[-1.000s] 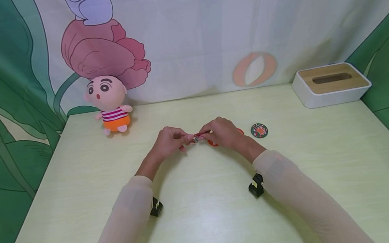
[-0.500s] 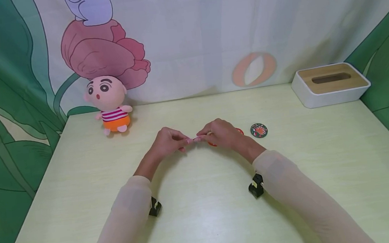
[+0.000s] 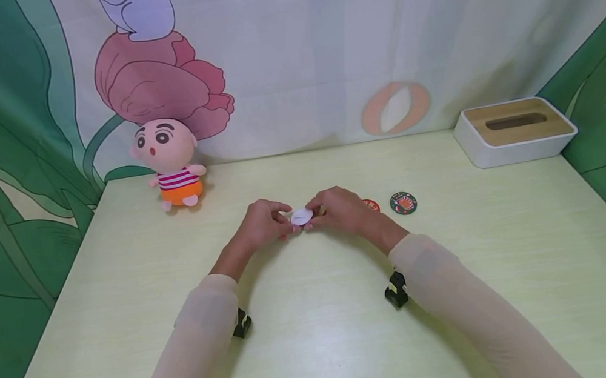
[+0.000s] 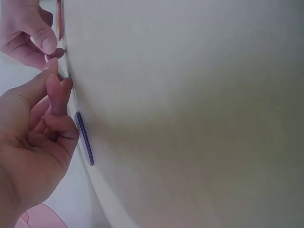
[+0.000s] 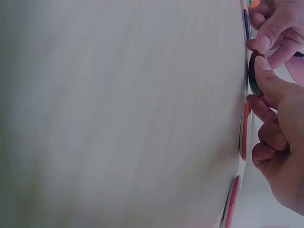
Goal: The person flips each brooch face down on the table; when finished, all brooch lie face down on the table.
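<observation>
A small round disc (image 3: 302, 216) is held up between both hands, its plain white face showing in the head view. The right wrist view shows the disc (image 5: 253, 76) from its dark green patterned side. My left hand (image 3: 263, 222) pinches the left rim with thumb and fingertips. On the opposite rim, the thumb and fingers of my right hand (image 3: 340, 211) pinch it too. An orange-red disc (image 3: 372, 205) lies partly hidden behind the right hand. Beside the left hand, a blue-edged disc (image 4: 84, 138) lies flat, hidden from the head view.
Right of the hands lies a dark round disc (image 3: 403, 203) with an orange figure on it. A plush doll (image 3: 171, 162) stands at the table's back left. At the back right is a white tissue box (image 3: 517, 132) with a wooden top, before a printed curtain (image 3: 280, 63).
Between the hands, the disc has turned over: a patterned face showed first, then only a thin edge, and now the white face. Both hands have stayed nearly in place.
</observation>
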`<state>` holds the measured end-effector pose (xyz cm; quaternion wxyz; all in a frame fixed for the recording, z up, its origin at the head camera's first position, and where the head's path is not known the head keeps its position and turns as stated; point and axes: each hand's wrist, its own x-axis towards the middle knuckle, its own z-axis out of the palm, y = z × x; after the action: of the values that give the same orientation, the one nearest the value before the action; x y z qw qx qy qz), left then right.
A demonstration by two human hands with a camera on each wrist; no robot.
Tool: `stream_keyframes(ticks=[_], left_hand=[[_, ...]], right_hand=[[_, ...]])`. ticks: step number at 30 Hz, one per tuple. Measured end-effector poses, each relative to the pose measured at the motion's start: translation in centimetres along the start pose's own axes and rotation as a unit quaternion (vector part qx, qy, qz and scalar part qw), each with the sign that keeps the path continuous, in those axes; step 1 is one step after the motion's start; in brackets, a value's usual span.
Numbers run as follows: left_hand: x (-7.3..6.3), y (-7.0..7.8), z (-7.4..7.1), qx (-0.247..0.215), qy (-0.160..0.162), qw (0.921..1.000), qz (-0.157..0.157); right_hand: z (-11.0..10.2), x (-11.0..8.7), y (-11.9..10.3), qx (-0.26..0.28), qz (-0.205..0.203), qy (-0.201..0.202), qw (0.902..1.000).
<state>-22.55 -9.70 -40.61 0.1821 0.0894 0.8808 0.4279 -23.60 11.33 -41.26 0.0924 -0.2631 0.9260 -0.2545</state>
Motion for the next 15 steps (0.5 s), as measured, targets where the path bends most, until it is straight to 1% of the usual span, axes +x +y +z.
stream_keyframes(ticks=[3,15], left_hand=[[0.00,0.07,0.04,0.006,0.000,1.0000,-0.006],[0.09,0.21,0.38,0.036,0.008,0.9993,-0.005]], right_hand=[[0.11,0.12,0.00,0.001,0.010,-0.002,1.0000],[0.25,0.26,-0.44,0.011,0.039,-0.006,0.9992]])
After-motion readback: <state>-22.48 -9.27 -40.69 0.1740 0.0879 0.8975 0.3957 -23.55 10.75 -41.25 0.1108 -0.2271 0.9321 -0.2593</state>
